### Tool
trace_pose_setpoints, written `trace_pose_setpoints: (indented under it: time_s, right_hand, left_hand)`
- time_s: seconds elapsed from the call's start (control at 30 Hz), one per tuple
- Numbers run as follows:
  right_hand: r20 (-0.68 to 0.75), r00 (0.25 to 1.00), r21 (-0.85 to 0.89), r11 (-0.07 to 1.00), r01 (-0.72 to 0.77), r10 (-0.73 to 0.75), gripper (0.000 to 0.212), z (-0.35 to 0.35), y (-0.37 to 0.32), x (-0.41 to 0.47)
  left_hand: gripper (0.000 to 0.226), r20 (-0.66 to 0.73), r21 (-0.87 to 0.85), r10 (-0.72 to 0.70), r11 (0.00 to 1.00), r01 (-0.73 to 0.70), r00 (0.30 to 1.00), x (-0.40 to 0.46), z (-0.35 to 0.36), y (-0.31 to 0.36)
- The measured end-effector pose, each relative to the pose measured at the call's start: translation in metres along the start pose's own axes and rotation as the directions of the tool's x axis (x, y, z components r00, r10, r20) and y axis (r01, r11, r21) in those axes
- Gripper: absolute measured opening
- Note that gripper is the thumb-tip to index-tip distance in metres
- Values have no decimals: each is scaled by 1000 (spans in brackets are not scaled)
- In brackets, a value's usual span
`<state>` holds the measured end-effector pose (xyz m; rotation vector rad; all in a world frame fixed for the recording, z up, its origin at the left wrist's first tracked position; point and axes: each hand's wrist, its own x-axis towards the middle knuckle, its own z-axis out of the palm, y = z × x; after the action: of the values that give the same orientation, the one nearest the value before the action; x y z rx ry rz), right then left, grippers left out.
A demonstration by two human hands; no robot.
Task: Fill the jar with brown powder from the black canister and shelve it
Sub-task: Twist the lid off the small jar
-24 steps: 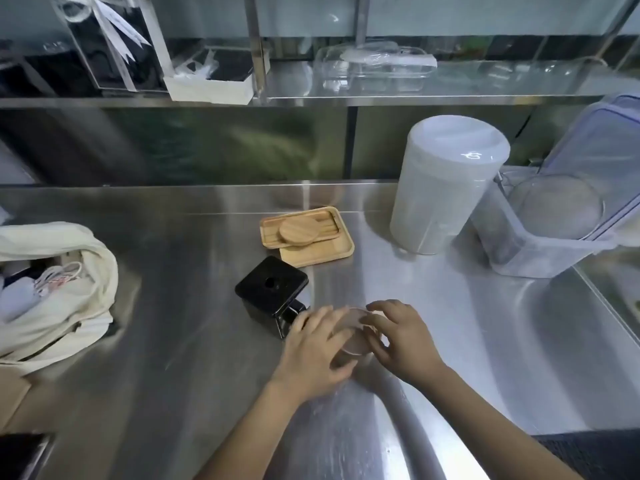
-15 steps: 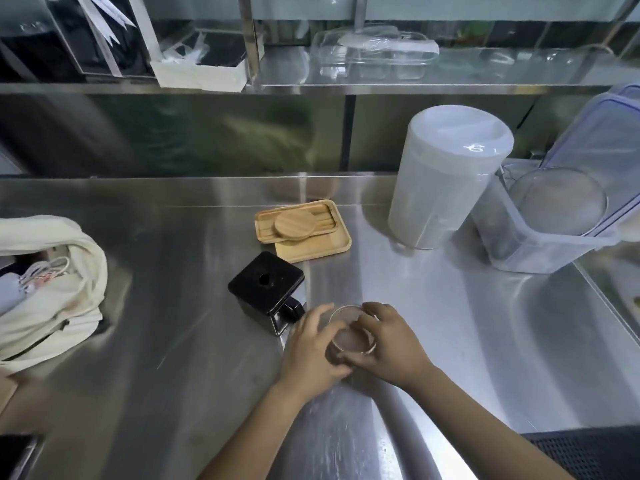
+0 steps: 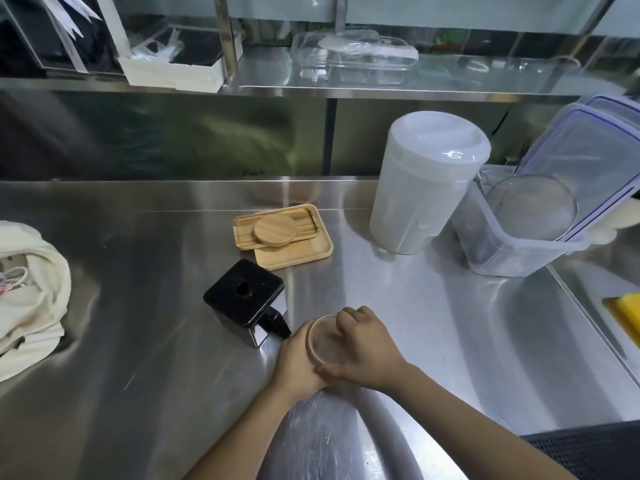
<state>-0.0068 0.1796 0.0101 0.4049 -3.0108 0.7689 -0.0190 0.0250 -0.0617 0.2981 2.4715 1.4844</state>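
Note:
A small clear glass jar (image 3: pixel 325 341) stands open on the steel counter, with a pale brownish inside. My left hand (image 3: pixel 298 362) wraps its left side and my right hand (image 3: pixel 363 348) wraps its right side, fingers over the rim. Just to the left of the jar stands the square black canister (image 3: pixel 244 296) with a hole in its lid and a black spout toward the jar. A round wooden lid (image 3: pixel 275 228) lies on wooden trays (image 3: pixel 294 252) behind it.
A tall white lidded tub (image 3: pixel 426 185) and a clear plastic box (image 3: pixel 519 251) with a round sieve stand at the right back. A cream cloth bag (image 3: pixel 31 299) lies at the left. A steel shelf (image 3: pixel 346 81) above holds clear boxes. A yellow sponge (image 3: pixel 623 313) sits far right.
Both hands have closed further around the jar, and my fingers have come off its mouth, so the open rim now shows. The view has shifted slightly.

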Motion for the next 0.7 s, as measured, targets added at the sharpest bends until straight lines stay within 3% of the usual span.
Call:
trace_pose_setpoints:
  time_s: [0.23, 0.53, 0.63, 0.7]
  right_hand:
    - [92, 992, -22, 996, 89, -86, 49, -7, 6, 11]
    - [180, 970, -59, 982, 179, -166, 48, -14, 8, 19]
    - [225, 961, -91, 978, 188, -164, 53, -19, 8, 18]
    - [237, 963, -185, 968, 171, -125, 65, -14, 6, 12]
  left_hand:
    - [73, -32, -184, -35, 982, 28, 999, 5, 9, 2]
    - [72, -35, -178, 16, 984, -22, 999, 9, 8, -2]
    - [73, -18, -235, 3, 972, -7, 1000, 10, 10, -3]
    - [59, -6, -209, 49, 977, -49, 999, 10, 10, -5]
